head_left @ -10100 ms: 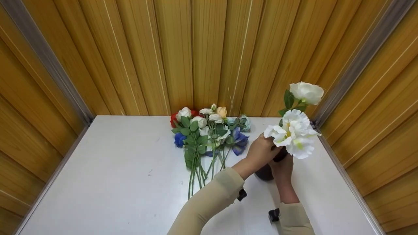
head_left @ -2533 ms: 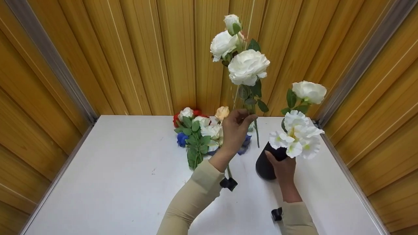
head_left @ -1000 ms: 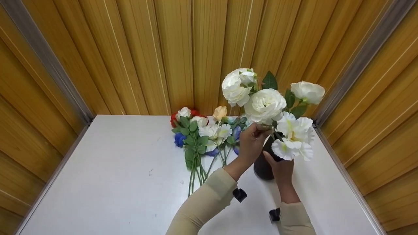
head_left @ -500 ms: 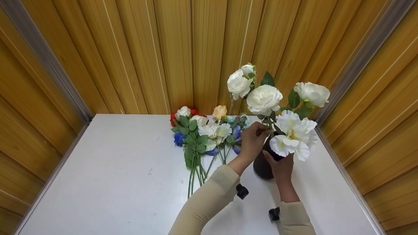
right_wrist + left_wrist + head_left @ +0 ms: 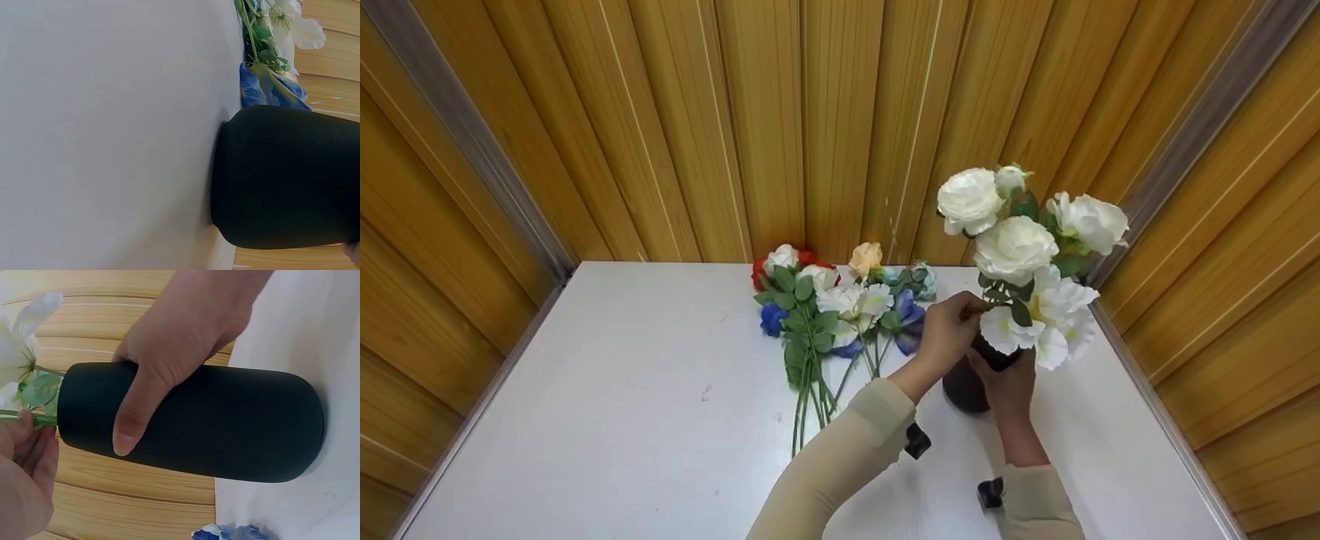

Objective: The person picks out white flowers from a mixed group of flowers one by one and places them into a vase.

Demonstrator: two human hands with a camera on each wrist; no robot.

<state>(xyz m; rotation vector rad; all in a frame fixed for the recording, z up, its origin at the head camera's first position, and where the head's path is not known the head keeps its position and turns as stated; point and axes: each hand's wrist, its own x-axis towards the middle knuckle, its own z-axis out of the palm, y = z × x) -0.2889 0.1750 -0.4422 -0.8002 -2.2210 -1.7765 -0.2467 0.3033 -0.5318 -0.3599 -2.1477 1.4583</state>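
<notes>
My left hand (image 5: 949, 334) pinches the stem of a white flower spray (image 5: 1014, 250) at the mouth of a dark vase (image 5: 966, 386). In the left wrist view, those fingertips (image 5: 25, 421) hold green stems right at the rim of the vase (image 5: 242, 424). How deep the stem goes inside is hidden. My right hand (image 5: 1011, 390) grips the vase's upper part, its thumb lying across the side. A ruffled white flower (image 5: 1061, 307) and a white rose (image 5: 1091, 223) also rise from the vase. The right wrist view shows mostly the vase's base (image 5: 281, 180).
Left of the vase, loose artificial flowers lie on the white table (image 5: 622, 420): a peach one (image 5: 866, 258), blue ones (image 5: 772, 320), red and white ones, with stems toward me. Wood-patterned panels (image 5: 840, 135) stand around the table. Black wrist devices (image 5: 916, 441) sit by both sleeves.
The white spray lay in the pile at first, then hung raised in my left hand. It came down to the vase mouth, and its blooms have swung right. My right hand stays on the vase.
</notes>
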